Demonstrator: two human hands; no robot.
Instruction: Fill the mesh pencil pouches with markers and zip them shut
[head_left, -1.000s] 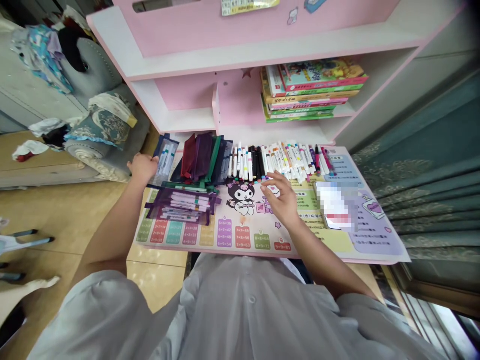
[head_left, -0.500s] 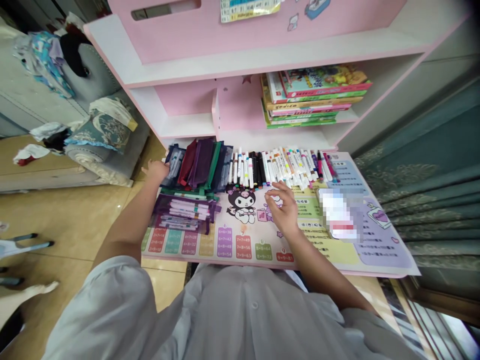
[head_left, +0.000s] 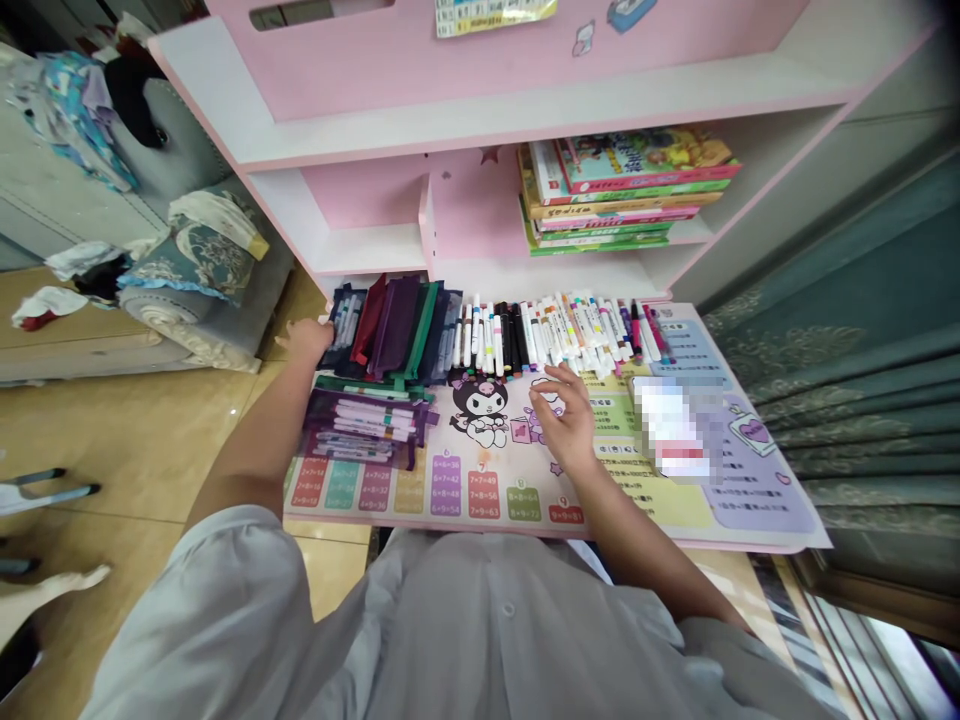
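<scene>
On the printed desk mat (head_left: 675,505), the left hand (head_left: 306,340) meets soft mesh pouches (head_left: 397,330) at 11 o'clock, its grip unclear; the right hand (head_left: 562,420) is spread open, empty, below slippery markers (head_left: 540,335), best pinched by the barrels.

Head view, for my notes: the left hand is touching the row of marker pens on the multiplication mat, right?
Not quite. The head view shows the left hand touching the end of the row of mesh pouches, not the marker pens, which do lie on the multiplication mat.

The mesh pouches (head_left: 397,330) at the far left run wine red, purple and dark green (a navy one too), beside a pastel pink desk mat (head_left: 757,500) and a teal damask curtain (head_left: 840,400).
</scene>
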